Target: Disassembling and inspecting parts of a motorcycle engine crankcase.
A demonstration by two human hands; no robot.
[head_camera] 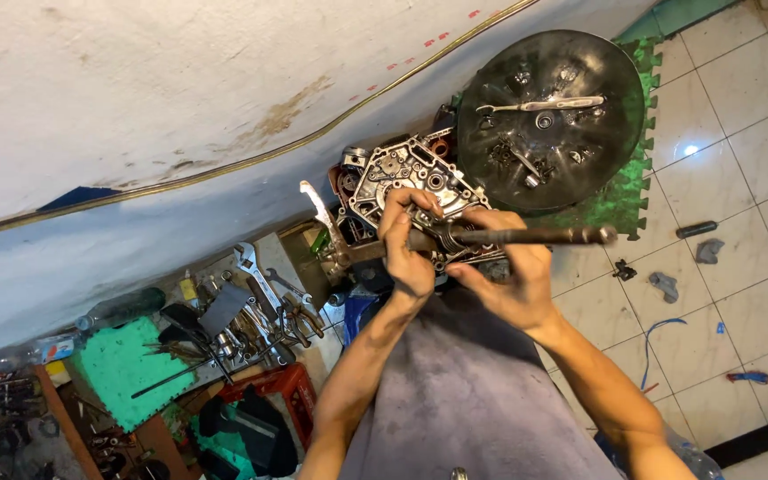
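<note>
You held a long, dark steel shaft (526, 236) level across your lap, directly over the open engine crankcase half (406, 178), which kept the part above the housing. Your left hand (409, 244) was closed around the near end of the shaft, fingers curled over the top and thumb underneath, steadying that end against rotation. Your right hand (507, 280) pinched the shaft from below at the coiled spring (455, 238) and collar section, fingertips pressed together on the coils; this grip left the far end free, projecting to your right over the tiled floor (740, 204). The crankcase half rested with its inner face upward, against the base of the wall. A round black tray (628, 116) sat just beyond it on a green foam mat (620, 191), collecting a wrench (540, 105) and small loose hardware within reach. Further wrenches and pliers (255, 302) lay spread to your left, near a red crate (282, 387).
</note>
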